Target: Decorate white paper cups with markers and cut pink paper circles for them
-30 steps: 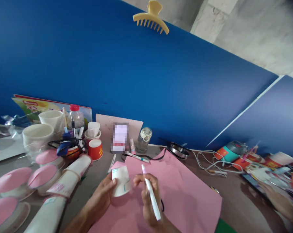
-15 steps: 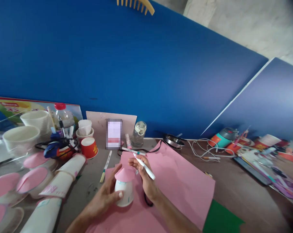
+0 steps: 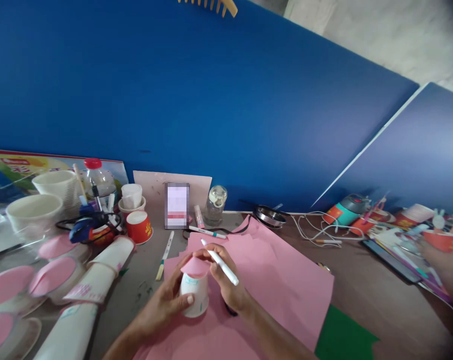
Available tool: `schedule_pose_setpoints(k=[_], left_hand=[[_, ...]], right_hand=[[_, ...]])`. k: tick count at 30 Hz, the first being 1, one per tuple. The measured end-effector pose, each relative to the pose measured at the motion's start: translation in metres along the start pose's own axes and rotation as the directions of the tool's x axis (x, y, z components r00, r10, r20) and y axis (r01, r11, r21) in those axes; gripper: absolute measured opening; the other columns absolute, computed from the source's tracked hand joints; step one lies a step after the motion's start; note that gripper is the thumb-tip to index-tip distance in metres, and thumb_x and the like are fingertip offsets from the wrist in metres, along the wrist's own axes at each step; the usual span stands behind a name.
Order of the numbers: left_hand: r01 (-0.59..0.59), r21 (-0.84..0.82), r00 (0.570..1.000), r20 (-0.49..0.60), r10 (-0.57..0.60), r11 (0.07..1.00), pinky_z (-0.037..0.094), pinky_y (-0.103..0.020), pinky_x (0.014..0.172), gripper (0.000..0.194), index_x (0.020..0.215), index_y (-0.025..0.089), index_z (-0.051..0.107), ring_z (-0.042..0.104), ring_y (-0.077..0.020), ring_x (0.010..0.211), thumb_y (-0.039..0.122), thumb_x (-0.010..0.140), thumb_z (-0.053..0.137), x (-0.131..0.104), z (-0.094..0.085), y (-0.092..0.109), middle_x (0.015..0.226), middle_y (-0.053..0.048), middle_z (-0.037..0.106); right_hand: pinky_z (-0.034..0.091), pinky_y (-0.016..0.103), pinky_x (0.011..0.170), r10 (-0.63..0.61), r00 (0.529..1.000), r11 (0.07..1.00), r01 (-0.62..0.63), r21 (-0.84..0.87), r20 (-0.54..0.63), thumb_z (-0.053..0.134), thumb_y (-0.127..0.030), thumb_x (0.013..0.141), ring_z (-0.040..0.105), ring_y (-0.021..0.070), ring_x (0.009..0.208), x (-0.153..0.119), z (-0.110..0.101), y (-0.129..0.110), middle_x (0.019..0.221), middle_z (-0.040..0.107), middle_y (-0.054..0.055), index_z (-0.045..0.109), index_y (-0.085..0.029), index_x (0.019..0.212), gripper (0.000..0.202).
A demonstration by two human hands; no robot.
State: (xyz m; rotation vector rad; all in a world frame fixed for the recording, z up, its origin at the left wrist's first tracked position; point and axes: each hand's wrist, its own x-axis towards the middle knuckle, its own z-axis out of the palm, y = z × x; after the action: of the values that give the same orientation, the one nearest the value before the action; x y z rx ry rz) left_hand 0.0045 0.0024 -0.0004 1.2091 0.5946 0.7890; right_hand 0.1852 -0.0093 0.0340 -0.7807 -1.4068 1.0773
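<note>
My left hand point(image 3: 169, 292) is wrapped round a white paper cup point(image 3: 194, 297) standing upside down, with green marks drawn on its side. A pink paper cone point(image 3: 195, 267) sits on top of the cup like a roof. In my right hand point(image 3: 226, 280) a white marker point(image 3: 225, 267) lies between thumb and fingers, slanting across the hand. The fingertips of that hand touch the cone's right side. Beneath the cup and both hands lie large pink paper sheets point(image 3: 279, 290).
At left lie several paper cups with pink cones point(image 3: 53, 276) and a row of nested cups point(image 3: 74, 330). A phone point(image 3: 176, 206) leans at the back beside a glass bottle point(image 3: 215, 205). Green paper point(image 3: 344, 332) lies at right. Another person's hand point(image 3: 442, 260) reaches in at far right.
My right hand has moved left onto the cone, the marker still in it. My left hand keeps the cup, its fingers now nearer the cone. Another person's hand has appeared at far right.
</note>
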Motion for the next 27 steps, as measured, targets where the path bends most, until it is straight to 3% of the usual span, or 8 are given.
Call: schedule_pose_setpoints(k=[4, 12, 17, 24, 27], left_hand=[[0.01, 0.02, 1.0, -0.01, -0.01, 1.0, 0.026, -0.046, 0.111, 0.092, 0.148, 0.026, 0.027, 0.03, -0.0347, 0.138, 0.053, 0.072, 0.07, 0.0, 0.0, 0.002, 0.154, -0.01, 0.032], [0.053, 0.046, 0.998, -0.04, -0.051, 0.998, 0.022, -0.045, 0.114, 0.096, 0.15, 0.028, 0.017, 0.023, -0.0308, 0.142, 0.053, 0.073, 0.069, -0.002, 0.001, 0.006, 0.155, -0.009, 0.029], [0.047, 0.051, 0.998, -0.038, -0.045, 0.998, 0.023, -0.045, 0.113, 0.094, 0.15, 0.026, 0.021, 0.022, -0.0324, 0.142, 0.052, 0.073, 0.069, -0.003, 0.0, 0.005, 0.156, -0.01, 0.027], [0.051, 0.095, 0.997, 0.055, -0.057, 0.994, 0.039, -0.042, 0.098, 0.078, 0.14, 0.022, 0.044, 0.048, -0.0324, 0.12, 0.056, 0.074, 0.067, 0.0, 0.005, 0.013, 0.134, -0.011, 0.055], [0.044, 0.09, 0.996, 0.072, -0.05, 0.995, 0.042, -0.039, 0.092, 0.073, 0.134, 0.02, 0.05, 0.054, -0.0296, 0.108, 0.057, 0.073, 0.067, 0.0, 0.005, 0.013, 0.124, -0.01, 0.062]], right_hand=[[0.041, 0.046, 0.101, -0.025, 0.999, 1.0, 0.025, -0.004, 0.024, 0.051, -0.047, 0.093, 0.059, 0.0249, 0.112, 0.0, -0.001, -0.001, 0.115, 0.065, 0.011, 0.048, -0.022, 0.119, 0.036], [0.042, 0.046, 0.101, -0.018, 1.0, 0.998, 0.018, -0.055, 0.005, 0.051, -0.049, 0.092, 0.059, 0.0257, 0.111, 0.0, -0.001, -0.004, 0.113, 0.066, 0.011, 0.05, -0.022, 0.117, 0.037], [0.043, 0.045, 0.099, -0.026, 1.0, 0.996, 0.026, -0.09, 0.005, 0.052, -0.048, 0.091, 0.058, 0.0263, 0.111, -0.002, -0.001, -0.006, 0.112, 0.064, 0.011, 0.051, -0.022, 0.116, 0.036], [0.044, 0.038, 0.096, 0.011, 0.998, 0.981, -0.024, -0.191, -0.068, 0.055, -0.045, 0.09, 0.057, 0.0242, 0.111, 0.001, 0.0, -0.004, 0.115, 0.062, 0.009, 0.053, -0.023, 0.116, 0.034], [0.042, 0.04, 0.099, 0.04, 0.998, 0.976, -0.047, -0.214, -0.041, 0.055, -0.048, 0.089, 0.054, 0.0248, 0.116, 0.002, 0.0, -0.005, 0.12, 0.061, 0.01, 0.053, -0.024, 0.118, 0.038]])
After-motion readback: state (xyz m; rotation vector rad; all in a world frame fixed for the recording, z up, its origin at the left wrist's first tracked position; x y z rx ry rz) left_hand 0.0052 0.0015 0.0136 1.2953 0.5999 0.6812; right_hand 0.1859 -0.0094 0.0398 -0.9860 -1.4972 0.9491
